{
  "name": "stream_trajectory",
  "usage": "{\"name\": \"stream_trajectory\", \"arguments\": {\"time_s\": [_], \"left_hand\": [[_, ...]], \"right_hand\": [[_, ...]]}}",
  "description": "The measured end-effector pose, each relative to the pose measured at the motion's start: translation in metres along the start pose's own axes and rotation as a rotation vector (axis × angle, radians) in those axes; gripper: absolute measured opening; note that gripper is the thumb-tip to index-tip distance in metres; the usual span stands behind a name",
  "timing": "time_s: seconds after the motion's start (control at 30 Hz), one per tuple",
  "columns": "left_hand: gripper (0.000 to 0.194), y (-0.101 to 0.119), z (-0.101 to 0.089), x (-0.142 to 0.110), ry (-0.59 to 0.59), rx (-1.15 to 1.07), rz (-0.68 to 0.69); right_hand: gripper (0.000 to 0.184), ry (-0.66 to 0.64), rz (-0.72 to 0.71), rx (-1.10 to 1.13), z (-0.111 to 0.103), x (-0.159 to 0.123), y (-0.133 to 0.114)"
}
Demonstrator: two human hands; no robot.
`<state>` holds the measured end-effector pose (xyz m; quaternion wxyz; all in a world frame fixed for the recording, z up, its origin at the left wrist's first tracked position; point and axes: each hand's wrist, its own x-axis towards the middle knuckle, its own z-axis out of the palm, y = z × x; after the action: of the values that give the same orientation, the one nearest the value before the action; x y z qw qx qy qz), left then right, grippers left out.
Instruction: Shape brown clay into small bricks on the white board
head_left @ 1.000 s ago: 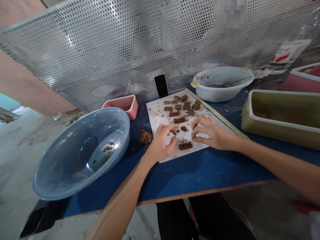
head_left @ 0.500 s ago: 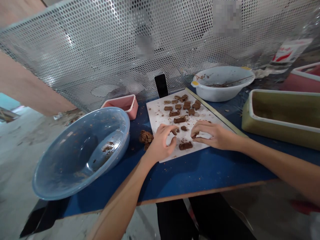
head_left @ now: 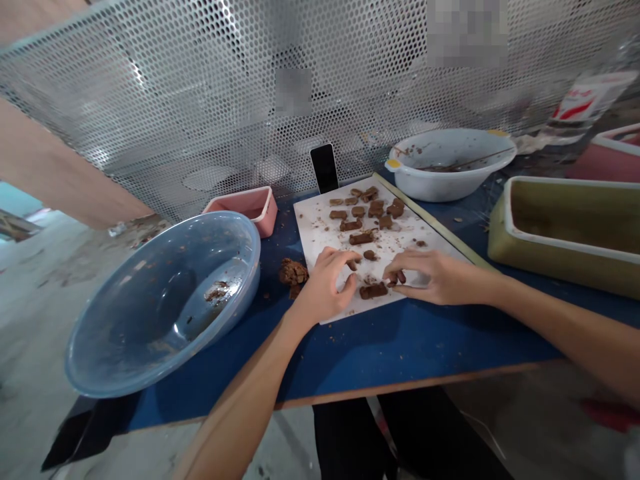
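Observation:
My left hand (head_left: 329, 283) rests over the left part of a white sheet (head_left: 320, 232), thumb and fingers apart. A small lump of brown clay (head_left: 353, 265) lies by its fingertips. Opposite it, my right hand (head_left: 433, 275) curls its fingers and thumb around a small brown clay piece (head_left: 398, 277), partly hidden. Between the hands sit a round clay bit (head_left: 370, 255) and, nearer me, a short clay bar (head_left: 373, 291). Farther up the sheet are several clay blocks and bars (head_left: 361, 238) among crumbs.
A crumbly clay heap (head_left: 293, 273) lies left of the sheet on the blue table (head_left: 350, 363). Around stand a big blue basin (head_left: 125, 313), a pink box (head_left: 267, 213), a phone (head_left: 325, 168), a white basin (head_left: 440, 183) and a green planter (head_left: 565, 250). A perforated metal screen (head_left: 210, 107) rises behind.
My right hand's fingers have parted slightly, so the clay piece inside shows more. My left hand has barely moved. The view has shifted slightly.

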<state>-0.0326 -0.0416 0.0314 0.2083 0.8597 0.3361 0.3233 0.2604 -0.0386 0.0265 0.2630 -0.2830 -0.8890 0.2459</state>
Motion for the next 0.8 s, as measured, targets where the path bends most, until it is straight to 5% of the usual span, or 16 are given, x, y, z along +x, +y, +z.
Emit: {"name": "stream_trajectory", "arguments": {"time_s": [0.27, 0.43, 0.8], "left_hand": [[0.035, 0.0018, -0.0006, 0.0009, -0.012, 0.009, -0.004], [0.035, 0.0012, -0.0001, 0.001, -0.028, 0.015, -0.013], [0.034, 0.0004, 0.0015, 0.001, -0.035, 0.016, -0.002]], "right_hand": [[0.011, -0.021, -0.168, -0.105, 0.0035, -0.0009, 0.004], [0.015, 0.031, -0.28, -0.371, 0.0046, -0.0004, -0.0005], [0.018, 0.05, -0.344, -0.608, 0.0098, -0.002, -0.0014]]}}
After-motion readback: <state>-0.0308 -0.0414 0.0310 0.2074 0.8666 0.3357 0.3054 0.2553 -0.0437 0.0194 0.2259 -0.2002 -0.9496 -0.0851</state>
